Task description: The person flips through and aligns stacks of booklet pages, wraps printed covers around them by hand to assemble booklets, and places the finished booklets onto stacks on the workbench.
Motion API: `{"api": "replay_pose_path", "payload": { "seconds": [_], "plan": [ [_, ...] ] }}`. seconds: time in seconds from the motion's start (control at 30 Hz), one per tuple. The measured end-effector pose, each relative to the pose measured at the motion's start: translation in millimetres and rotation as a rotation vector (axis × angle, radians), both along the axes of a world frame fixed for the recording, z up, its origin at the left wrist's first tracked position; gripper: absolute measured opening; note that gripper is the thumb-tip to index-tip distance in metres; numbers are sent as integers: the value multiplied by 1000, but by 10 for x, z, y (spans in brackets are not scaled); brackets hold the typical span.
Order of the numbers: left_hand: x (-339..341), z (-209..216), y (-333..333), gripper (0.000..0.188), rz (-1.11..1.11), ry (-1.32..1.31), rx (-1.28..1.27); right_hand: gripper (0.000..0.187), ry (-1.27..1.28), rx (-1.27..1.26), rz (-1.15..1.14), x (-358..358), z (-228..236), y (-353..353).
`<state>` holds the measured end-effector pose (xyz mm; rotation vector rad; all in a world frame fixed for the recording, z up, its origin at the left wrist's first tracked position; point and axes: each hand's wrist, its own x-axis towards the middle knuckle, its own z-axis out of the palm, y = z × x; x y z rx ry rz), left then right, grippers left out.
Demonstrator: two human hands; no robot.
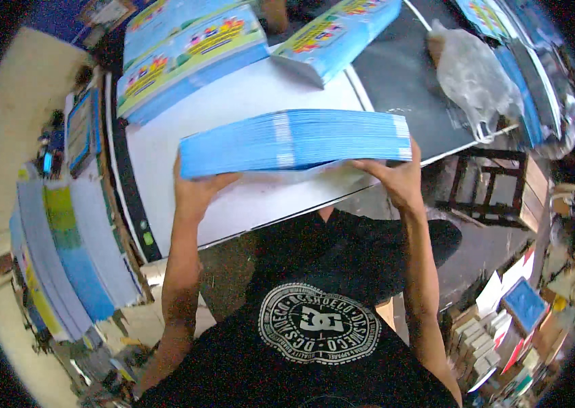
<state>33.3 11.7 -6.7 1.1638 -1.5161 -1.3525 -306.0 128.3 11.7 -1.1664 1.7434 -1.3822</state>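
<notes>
Between my two hands I hold a thick stack of blue printed sheets (233, 144), its layered edge facing me with a pale band near the middle. My left hand (195, 187) grips its left end, thumb along the lower edge. At the right end my right hand (399, 178) clasps it the same way, thumb pointing inward. The fingers behind the stack are hidden. The stack is above the white board (233, 95) of the worktable. Farther back lie stacks of printed blue-and-yellow covers (195, 58), and another such stack (335, 41) sits angled to their right.
A crumpled clear plastic bag (474, 75) rests on the table's dark right part. Below it stands a dark-framed wooden stool (495, 183). Large paper piles (73, 251) rise at the left. Boxes and a blue tray (525, 306) crowd the lower right.
</notes>
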Motion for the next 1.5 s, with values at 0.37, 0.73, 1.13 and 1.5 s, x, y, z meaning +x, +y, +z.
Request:
{"api": "replay_pose_path", "payload": {
  "seconds": [0.37, 0.73, 1.13, 1.5],
  "plan": [
    [118, 713, -11, 107, -232, -402, -300, 71, 0, -65, 103, -189, -261, 155],
    [-862, 1117, 66, 103, -777, -1008, -649, 92, 137, -147, 49, -154, -46, 340],
    [-1011, 896, 210, 99, -505, -1038, -844, 44, 875, -80, -94, 163, 203, 1090],
    [-1018, 858, 144, 103, -487, -1071, -850, 54, 857, -67, -81, 207, 130, 1140]
  ]
}}
